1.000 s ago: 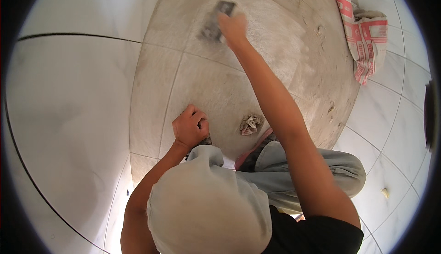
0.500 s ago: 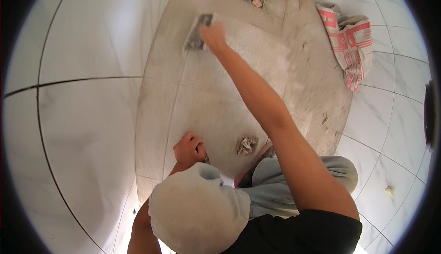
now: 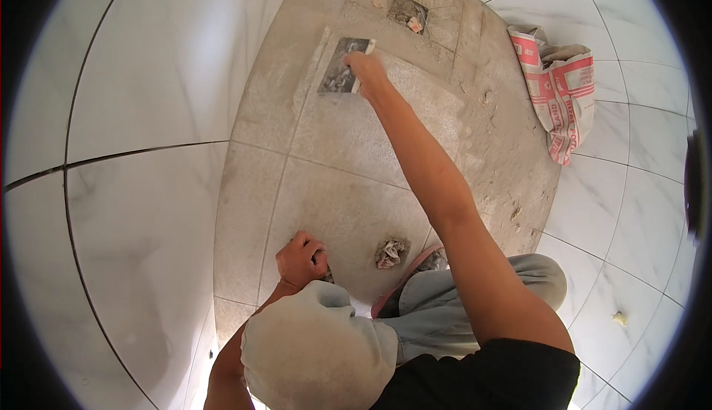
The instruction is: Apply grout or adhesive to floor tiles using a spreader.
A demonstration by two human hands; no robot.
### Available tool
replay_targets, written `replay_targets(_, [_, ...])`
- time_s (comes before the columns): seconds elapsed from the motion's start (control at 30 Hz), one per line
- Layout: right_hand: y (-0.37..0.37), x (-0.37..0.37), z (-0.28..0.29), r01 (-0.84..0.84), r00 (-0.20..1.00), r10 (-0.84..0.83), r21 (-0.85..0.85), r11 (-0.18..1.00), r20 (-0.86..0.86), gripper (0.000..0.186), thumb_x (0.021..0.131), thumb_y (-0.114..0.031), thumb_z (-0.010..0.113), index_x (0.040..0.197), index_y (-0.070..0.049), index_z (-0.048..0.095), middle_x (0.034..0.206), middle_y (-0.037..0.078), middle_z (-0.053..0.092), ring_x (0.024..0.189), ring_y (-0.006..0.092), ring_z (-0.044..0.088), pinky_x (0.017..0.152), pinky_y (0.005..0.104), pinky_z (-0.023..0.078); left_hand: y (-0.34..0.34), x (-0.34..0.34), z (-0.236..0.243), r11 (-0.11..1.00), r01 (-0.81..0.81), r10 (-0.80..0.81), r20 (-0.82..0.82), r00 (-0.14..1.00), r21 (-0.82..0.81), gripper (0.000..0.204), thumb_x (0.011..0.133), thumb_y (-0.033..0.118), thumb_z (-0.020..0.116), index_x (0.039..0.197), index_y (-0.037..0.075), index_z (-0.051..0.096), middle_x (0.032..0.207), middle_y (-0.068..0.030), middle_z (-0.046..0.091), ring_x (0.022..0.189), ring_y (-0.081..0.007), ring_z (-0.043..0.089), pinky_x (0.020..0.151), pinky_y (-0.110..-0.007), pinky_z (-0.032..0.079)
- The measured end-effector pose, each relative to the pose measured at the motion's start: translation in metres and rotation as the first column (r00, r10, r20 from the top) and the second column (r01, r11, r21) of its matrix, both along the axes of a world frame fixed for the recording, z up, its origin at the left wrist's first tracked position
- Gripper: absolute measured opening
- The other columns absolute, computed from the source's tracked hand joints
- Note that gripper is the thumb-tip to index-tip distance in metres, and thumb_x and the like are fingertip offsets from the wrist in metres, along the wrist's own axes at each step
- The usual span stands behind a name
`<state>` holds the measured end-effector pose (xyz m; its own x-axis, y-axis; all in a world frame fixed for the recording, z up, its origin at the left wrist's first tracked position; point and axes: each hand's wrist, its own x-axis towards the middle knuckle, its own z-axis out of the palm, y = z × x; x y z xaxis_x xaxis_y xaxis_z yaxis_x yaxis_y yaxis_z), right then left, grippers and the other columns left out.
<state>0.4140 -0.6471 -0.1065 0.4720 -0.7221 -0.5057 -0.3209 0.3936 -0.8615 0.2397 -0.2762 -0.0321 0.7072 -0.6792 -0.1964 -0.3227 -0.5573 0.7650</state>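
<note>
1. White tiles [image 3: 133,232], grey-veined, flanked the floor on both sides; joints on the left showed dark.
2. Floor [image 3: 334,202]: grey-beige, squared by joints. Paler, powdery-looking patch near the flat tool; right side rough, with small clumps.
3. Trousers [image 3: 319,358]: pale grey, both knees bent, low in view.
4. Shirt [image 3: 482,373]: black, at the bottom edge.
5. Sack [image 3: 556,98]: white and red, crumpled, at the floor's right edge beside the white tiles.
6. Flat tool [image 3: 335,78]: dark, four-sided, pale strip along its right edge. It was at the far part of the floor, left of middle.
7. Right hand [image 3: 365,70]: closed round the tool's right side, arm stretched well forward.
8. Left hand [image 3: 300,256]: curled into a loose fist just beyond the left knee. Could not tell whether it held anything.
9. Far hole [image 3: 402,8]: square, dark, with an orange-and-white bit [image 3: 414,24] inside. Near hole [image 3: 404,243]: right of the left hand.
10. Wad [image 3: 388,256]: pale, crumpled, in the near hole.
11. Scrap [image 3: 619,319]: yellowish, on the right-hand tiles.
</note>
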Motion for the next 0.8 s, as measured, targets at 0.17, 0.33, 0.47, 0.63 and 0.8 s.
replay_targets(0.17, [-0.039,0.017,-0.003,-0.253,0.93,0.042,-0.553,0.794,-0.364,0.029,0.069,-0.015,0.062,0.086,0.008,0.06,0.079,0.017,0.061,0.079,0.027,0.063,0.066,0.0381,0.05,-0.013,-0.009,-0.008,0.998,0.066,-0.066,0.055,0.996,-0.008,0.006,0.062,0.011,0.061,0.065,0.016,0.062,0.075,0.0002,0.055,0.061,-0.0214,0.058,0.051,-0.034,0.046])
replay_targets(0.33, [-0.005,0.009,0.044,-0.159,0.949,0.007,-0.464,0.872,-0.314,0.038,0.068,-0.02,0.064,0.088,0.012,0.06,0.088,0.023,0.064,0.086,0.0289,0.064,0.073,0.039,0.049,-0.009,-0.003,-0.005,1.0,0.026,-0.026,-0.01,1.0,-0.011,0.005,0.063,0.013,0.062,0.066,0.016,0.062,0.075,0.0001,0.055,0.061,-0.0219,0.058,0.051,-0.035,0.046])
replay_targets(0.47, [-0.047,0.025,0.038,-0.27,0.884,-0.029,-0.559,0.784,-0.467,0.032,0.068,-0.019,0.064,0.08,0.011,0.061,0.085,0.023,0.064,0.081,0.0274,0.064,0.069,0.0391,0.048,-0.027,-0.007,-0.002,0.998,0.042,-0.041,0.027,0.999,-0.049,0.005,0.062,0.012,0.062,0.066,0.016,0.062,0.074,0.0003,0.055,0.061,-0.0216,0.058,0.05,-0.035,0.046])
replay_targets(0.63, [-0.036,0.011,0.018,-0.211,0.956,0.013,-0.653,0.728,-0.293,0.03,0.072,-0.021,0.064,0.075,0.008,0.061,0.076,0.02,0.063,0.071,0.0267,0.062,0.062,0.039,0.048,-0.017,-0.006,-0.008,0.998,0.038,-0.036,0.043,0.998,-0.059,0.005,0.062,0.013,0.062,0.065,0.016,0.061,0.072,-0.0001,0.054,0.061,-0.0219,0.058,0.05,-0.035,0.046])
replay_targets(0.8, [-0.044,0.011,0.01,-0.397,0.895,0.199,-0.509,0.764,-0.4,0.033,0.069,-0.022,0.061,0.079,0.009,0.063,0.081,0.025,0.065,0.083,0.0342,0.066,0.066,0.041,0.05,-0.012,-0.013,-0.01,0.998,0.038,-0.037,0.022,0.999,-0.059,0.005,0.062,0.013,0.062,0.065,0.016,0.061,0.073,-0.0002,0.054,0.06,-0.022,0.058,0.049,-0.035,0.046])
